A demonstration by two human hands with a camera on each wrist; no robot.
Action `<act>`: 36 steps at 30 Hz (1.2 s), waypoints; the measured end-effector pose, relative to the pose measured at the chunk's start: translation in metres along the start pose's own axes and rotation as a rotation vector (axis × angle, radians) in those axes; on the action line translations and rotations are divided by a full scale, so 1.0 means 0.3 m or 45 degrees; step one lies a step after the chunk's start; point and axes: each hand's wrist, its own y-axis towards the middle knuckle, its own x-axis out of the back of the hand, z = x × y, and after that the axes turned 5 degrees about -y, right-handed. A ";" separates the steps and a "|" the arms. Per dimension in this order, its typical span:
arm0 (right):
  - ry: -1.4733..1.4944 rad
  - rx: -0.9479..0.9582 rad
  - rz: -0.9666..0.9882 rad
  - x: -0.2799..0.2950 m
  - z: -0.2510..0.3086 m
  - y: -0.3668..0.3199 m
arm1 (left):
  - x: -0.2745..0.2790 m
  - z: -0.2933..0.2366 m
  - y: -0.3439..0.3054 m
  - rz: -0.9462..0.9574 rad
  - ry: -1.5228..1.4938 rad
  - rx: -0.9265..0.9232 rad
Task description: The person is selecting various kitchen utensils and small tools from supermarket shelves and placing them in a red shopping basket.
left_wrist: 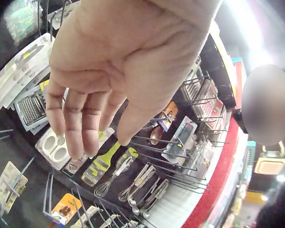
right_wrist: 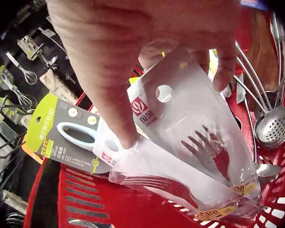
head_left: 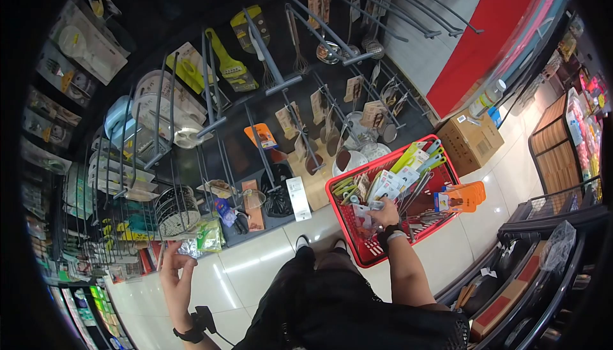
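Observation:
In the right wrist view my right hand [right_wrist: 104,57] holds clear-plastic packs of forks [right_wrist: 206,123] by their upper ends, thumb on one side and fingers on the other. The packs are over the red shopping basket [head_left: 350,248], inside its near left end in the head view. A carded whisk [right_wrist: 76,133] lies right beside the thumb, its wires hidden. Metal skimmers and ladles [right_wrist: 273,126] lean at the basket's other side. My left hand [head_left: 175,276] hangs in the air by the lower rack, fingers loosely bent and nothing in the palm.
Hooks with hanging kitchen tools, such as a green spatula [head_left: 227,63] and a whisk [head_left: 295,44], jut from the dark wall. A cardboard box [head_left: 469,139] with a bottle [head_left: 488,98] stands beyond the basket. Bins with pans [head_left: 511,254] stand at the right.

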 end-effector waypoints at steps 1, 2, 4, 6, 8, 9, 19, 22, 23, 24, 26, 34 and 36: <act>0.129 -0.012 0.060 0.012 0.014 -0.007 | -0.005 -0.003 0.004 0.005 0.005 0.018; 0.052 0.009 0.038 0.017 0.025 -0.015 | -0.007 -0.003 0.005 0.012 0.015 0.038; -0.153 0.268 -0.184 -0.026 0.025 -0.050 | -0.025 0.022 0.019 0.077 0.040 0.022; -0.340 0.478 -0.364 -0.052 0.015 -0.077 | -0.036 0.008 0.020 0.128 0.056 0.022; -0.189 0.527 -0.226 -0.028 0.031 -0.064 | -0.055 -0.018 0.035 0.169 0.122 -0.011; -0.039 0.576 -0.069 -0.021 0.033 -0.066 | -0.064 -0.029 0.035 0.206 0.194 -0.028; 0.092 0.544 -0.045 0.136 0.094 -0.179 | -0.254 -0.056 0.090 0.515 0.164 -0.292; 0.225 0.513 -0.224 0.236 0.122 -0.204 | -0.366 -0.051 0.133 0.779 0.065 -0.379; 0.211 0.515 -0.247 0.282 0.126 -0.209 | -0.408 -0.052 0.144 0.784 0.046 -0.398; 0.283 0.520 -0.266 0.308 0.145 -0.223 | -0.440 -0.045 0.153 0.915 0.051 -0.340; 0.379 0.511 -0.312 0.439 0.231 -0.277 | -0.533 -0.031 0.171 1.043 0.033 -0.310; 0.709 0.469 -0.113 0.723 0.400 -0.390 | -0.884 -0.095 0.176 1.161 0.209 -0.805; 0.831 0.392 -0.016 0.799 0.469 -0.434 | -0.940 -0.110 0.190 1.340 0.198 -0.813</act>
